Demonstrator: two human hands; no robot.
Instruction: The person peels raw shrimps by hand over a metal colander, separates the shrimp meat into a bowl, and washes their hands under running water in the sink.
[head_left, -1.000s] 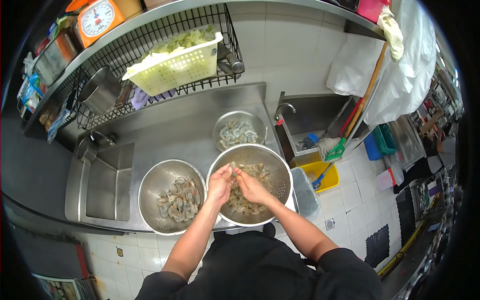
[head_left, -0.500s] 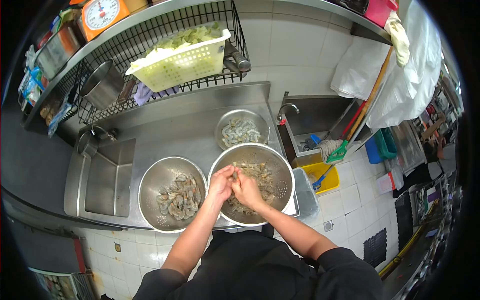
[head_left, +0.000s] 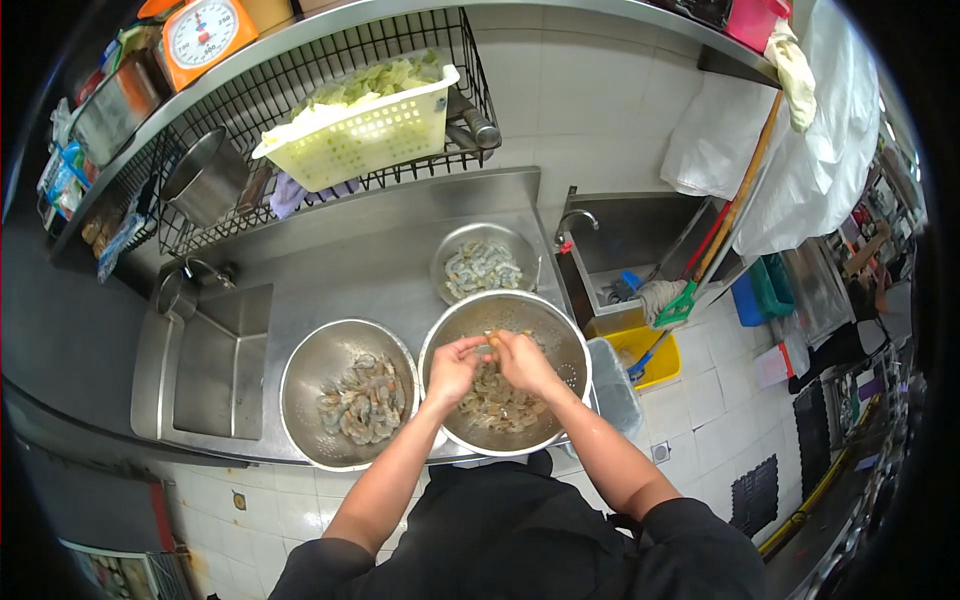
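My left hand (head_left: 453, 370) and my right hand (head_left: 520, 362) meet fingertip to fingertip above the right-hand perforated steel colander (head_left: 572, 345). Both are closed in a pinch around a shrimp, which the fingers mostly hide. Under them lies a pile of brownish shrimp shells (head_left: 500, 405). To the left, a second colander (head_left: 305, 365) contains grey unpeeled shrimp (head_left: 365, 402). Behind the shells, a smaller steel bowl (head_left: 448, 243) holds pale peeled shrimp (head_left: 482, 267).
A sink (head_left: 225, 365) is set into the steel counter (head_left: 330, 275) at left. Overhead, a wire rack carries a basket (head_left: 370, 135) of leafy greens. At right are a clear plastic bin (head_left: 612, 385), a yellow bucket (head_left: 655, 360) and a low mop sink (head_left: 640, 225).
Both hands have risen slightly away from my body and shifted right over the shells. My fingers have spread a little from their tighter clasp. The bowls stay in place.
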